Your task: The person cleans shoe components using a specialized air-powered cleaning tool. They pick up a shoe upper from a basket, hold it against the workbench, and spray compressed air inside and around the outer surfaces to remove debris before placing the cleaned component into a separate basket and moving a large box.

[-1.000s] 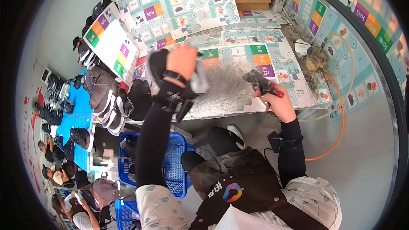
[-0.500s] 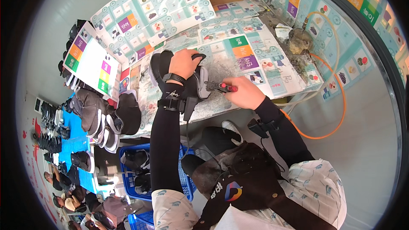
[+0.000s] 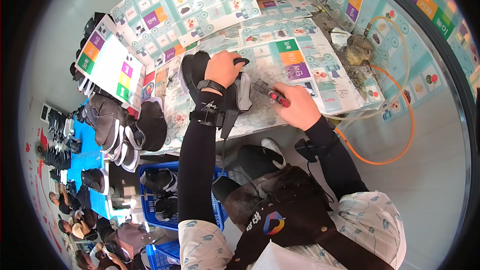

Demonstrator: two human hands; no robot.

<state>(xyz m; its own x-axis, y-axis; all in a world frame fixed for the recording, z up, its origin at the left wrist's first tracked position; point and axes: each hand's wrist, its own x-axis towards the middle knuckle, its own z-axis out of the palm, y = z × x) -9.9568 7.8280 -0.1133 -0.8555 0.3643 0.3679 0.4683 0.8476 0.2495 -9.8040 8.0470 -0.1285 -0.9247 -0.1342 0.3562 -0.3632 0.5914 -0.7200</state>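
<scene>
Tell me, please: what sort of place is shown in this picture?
It is probably a shoe workshop or factory: dark shoes are piled at the left end of the paper-covered workbench, a blue plastic basket holds more, and the left hand grips a black shoe.

Patterned sheets (image 3: 325,59) and dark shoes (image 3: 152,126) lie on the workbench (image 3: 323,23)

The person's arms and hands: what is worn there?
Left hand and right hand are ungloved. Black sleeves reach pale patterned shirt sleeves. A dark wristband is on the left; each arm has a black strapped device with thin cable.
</scene>
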